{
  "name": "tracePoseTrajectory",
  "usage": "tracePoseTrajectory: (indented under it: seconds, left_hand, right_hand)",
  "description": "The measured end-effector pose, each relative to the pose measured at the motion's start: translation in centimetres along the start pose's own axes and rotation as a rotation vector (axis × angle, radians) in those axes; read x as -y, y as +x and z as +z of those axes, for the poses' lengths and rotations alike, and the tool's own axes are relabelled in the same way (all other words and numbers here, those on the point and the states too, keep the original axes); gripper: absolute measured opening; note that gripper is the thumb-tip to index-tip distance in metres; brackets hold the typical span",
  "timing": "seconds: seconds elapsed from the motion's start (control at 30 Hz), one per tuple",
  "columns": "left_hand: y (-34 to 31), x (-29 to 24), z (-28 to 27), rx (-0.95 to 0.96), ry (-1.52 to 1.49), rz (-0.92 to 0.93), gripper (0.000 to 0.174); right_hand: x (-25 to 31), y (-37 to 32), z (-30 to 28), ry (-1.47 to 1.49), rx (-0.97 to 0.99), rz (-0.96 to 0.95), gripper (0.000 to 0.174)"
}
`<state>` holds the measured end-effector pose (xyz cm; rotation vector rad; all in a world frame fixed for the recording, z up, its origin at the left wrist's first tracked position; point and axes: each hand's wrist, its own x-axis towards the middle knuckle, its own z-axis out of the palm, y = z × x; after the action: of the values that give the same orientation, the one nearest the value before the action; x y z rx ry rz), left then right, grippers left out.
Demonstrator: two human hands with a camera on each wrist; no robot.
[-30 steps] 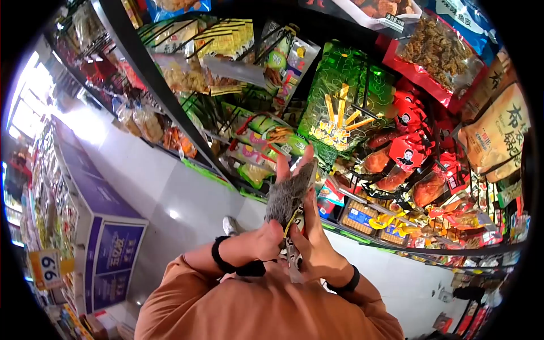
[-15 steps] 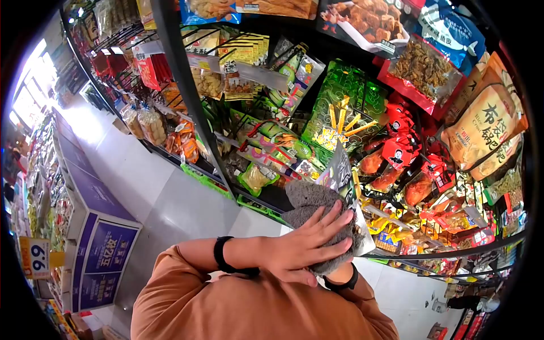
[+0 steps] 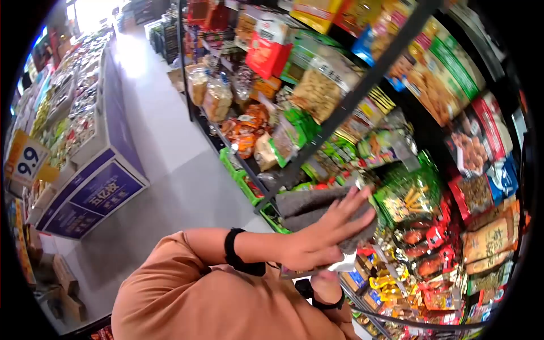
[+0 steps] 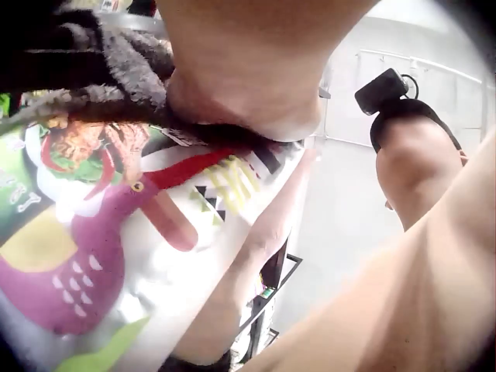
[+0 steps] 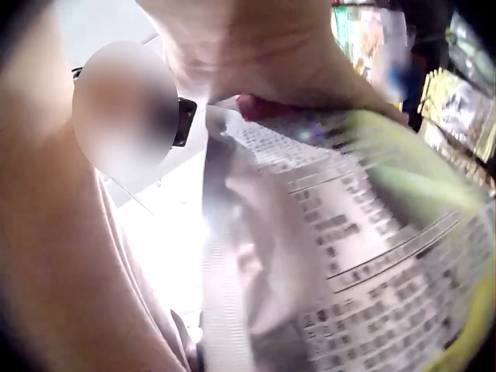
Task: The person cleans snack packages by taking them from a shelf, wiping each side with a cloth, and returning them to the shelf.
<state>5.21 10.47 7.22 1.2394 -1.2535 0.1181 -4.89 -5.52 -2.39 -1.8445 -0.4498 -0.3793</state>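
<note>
My left hand [image 3: 317, 241] lies with fairly straight fingers over a grey cloth [image 3: 306, 205], pressing it against a snack bag [image 3: 344, 262]. The cloth covers much of the bag in the head view. My right hand [image 3: 327, 288] holds the bag from below, its fingers mostly hidden there. In the left wrist view, the bag's printed front [image 4: 155, 256] shows a purple cartoon bird, with the cloth [image 4: 124, 66] bunched along its upper edge. The right wrist view shows the bag's silvery back [image 5: 349, 248] covered in small print, under my right hand [image 5: 248, 58].
A shelf rack of hanging snack bags [image 3: 411, 195] stands in front and to the right, with a black upright post [image 3: 351, 99]. To the left, a purple-sided display bin [image 3: 93, 195] carries a 9.9 price sign [image 3: 28, 160]. A grey aisle floor [image 3: 187, 187] runs between them.
The left hand has gone from gripping the bag's side with the cloth to lying flat across it. The bag has turned and tilted. The head view has swung left along the aisle.
</note>
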Motion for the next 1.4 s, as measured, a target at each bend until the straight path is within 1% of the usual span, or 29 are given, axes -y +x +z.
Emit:
tracePoseTrajectory:
  seconds: [0.13, 0.2, 0.27, 0.3, 0.33, 0.37, 0.43, 0.47, 0.5, 0.53, 0.57, 0.6, 0.7, 0.73, 0.8, 0.9, 0.93, 1.0, 1.03, 1.07, 1.13, 1.17, 1.2, 1.23, 1.27, 1.3, 1.33, 1.37, 1.4]
  left_hand:
    - [-4.2, -1.3, -5.2, 0.052, -0.115, -0.015, 0.075]
    - [-6.4, -1.4, -7.1, 0.054, -0.137, -0.001, 0.077]
    - [-7.6, -2.6, -9.5, 0.110, -0.250, -0.050, 0.080]
    - [-8.4, -2.6, -9.9, 0.120, -0.273, -0.082, 0.083]
    - [-9.1, -2.7, -10.2, 0.123, -0.325, -0.105, 0.084]
    - [-9.6, -2.7, -10.7, 0.125, -0.335, -0.117, 0.083]
    - [-10.1, -2.6, -11.9, 0.137, -0.341, -0.127, 0.082]
    - [-10.1, -2.4, -12.2, 0.108, -0.296, -0.095, 0.083]
    - [-10.0, -2.2, -12.6, 0.079, -0.250, -0.062, 0.083]
    - [-9.9, -1.9, -13.2, 0.088, -0.251, -0.060, 0.083]
    - [-9.6, -1.6, -13.8, -0.007, -0.180, -0.021, 0.083]
    - [-9.3, -1.3, -14.5, -0.102, -0.110, 0.017, 0.084]
    - [-8.7, -0.9, -16.2, -0.257, -0.417, -0.175, 0.087]
    - [-8.4, -0.7, -16.6, -0.286, -0.427, -0.149, 0.085]
    - [-9.2, 0.3, -16.3, -0.243, -0.394, -0.096, 0.081]
    - [-9.6, 0.3, -15.9, -0.294, -0.410, -0.059, 0.078]
    - [-9.6, 0.2, -16.0, -0.293, -0.405, -0.061, 0.078]
    - [-9.6, -0.1, -16.2, -0.315, -0.474, -0.149, 0.077]
    - [-10.2, 0.0, -15.9, -0.314, -0.410, -0.133, 0.077]
    - [-10.3, 0.0, -15.7, -0.308, -0.409, -0.140, 0.077]
    - [-10.4, -0.3, -15.2, -0.191, -0.271, -0.094, 0.077]
    - [-10.6, -0.4, -14.9, -0.136, -0.203, -0.075, 0.076]
    - [-10.9, -0.6, -14.5, -0.080, -0.137, -0.057, 0.076]
    - [-12.4, 0.0, -13.3, -0.080, -0.137, -0.067, 0.076]
    - [-15.3, 1.6, -11.6, -0.001, -0.265, -0.163, 0.076]
    - [-18.2, 3.2, -9.9, 0.078, -0.392, -0.257, 0.077]
    - [-18.1, 2.6, -9.5, 0.157, -0.520, -0.353, 0.080]
    - [-17.0, 2.6, -8.0, 0.039, -0.331, -0.232, 0.078]
    - [-12.5, 0.0, -8.7, 0.088, -0.336, -0.150, 0.073]
  right_hand:
    - [-0.6, 2.6, 5.7, -0.023, 0.035, 0.022, 0.093]
    - [-1.0, 3.4, 8.0, -0.068, 0.064, 0.069, 0.093]
    - [-1.8, 4.0, 9.6, -0.107, 0.107, 0.132, 0.093]
    - [-2.5, 4.6, 10.2, -0.084, 0.133, 0.102, 0.093]
    - [-2.9, 6.4, 11.3, 0.142, 0.121, -0.129, 0.093]
    - [-3.1, 7.4, 13.8, 0.145, 0.117, -0.124, 0.093]
    - [-2.4, 9.6, 21.7, 0.104, -0.348, -0.312, 0.102]
    - [-2.2, 10.4, 23.9, 0.080, -0.582, -0.405, 0.109]
    - [-1.2, 10.4, 23.5, 0.047, -0.422, -0.387, 0.113]
    - [1.4, 10.8, 19.6, -0.045, -0.036, -0.308, 0.117]
    - [3.3, 11.8, 18.3, -0.116, 0.139, -0.280, 0.121]
    - [4.6, 12.3, 17.9, -0.187, 0.226, -0.270, 0.125]
    - [5.6, 12.8, 19.3, -0.371, 0.293, -0.259, 0.137]
    - [5.5, 12.6, 19.6, -0.406, 0.298, -0.249, 0.141]
    - [5.2, 12.2, 19.6, -0.434, 0.285, -0.261, 0.140]
    - [6.2, 13.7, 18.4, -0.140, 0.388, -0.290, 0.124]
    - [6.2, 14.0, 18.3, -0.135, 0.387, -0.293, 0.124]
    - [6.4, 14.1, 18.0, -0.208, 0.399, -0.239, 0.114]
    - [6.6, 14.1, 18.4, -0.190, 0.363, -0.242, 0.102]
    - [6.6, 14.6, 18.9, -0.184, 0.356, -0.240, 0.102]
    - [6.2, 15.8, 19.7, -0.117, 0.140, -0.416, 0.096]
    - [6.1, 15.9, 19.9, -0.078, 0.060, -0.332, 0.095]
    - [6.8, 15.8, 19.8, -0.042, -0.014, -0.261, 0.100]
    - [6.0, 15.0, 19.1, -0.040, -0.040, -0.165, 0.111]
    - [4.6, 14.0, 18.0, -0.040, -0.065, -0.073, 0.124]
    - [3.4, 13.0, 16.7, 0.083, -0.052, 0.071, 0.127]
    - [4.4, 13.9, 16.1, 0.141, -0.192, -0.032, 0.119]
    - [5.2, 14.7, 15.0, 0.069, -0.266, 0.002, 0.119]
    - [5.8, 15.3, 13.9, -0.004, -0.339, 0.035, 0.120]
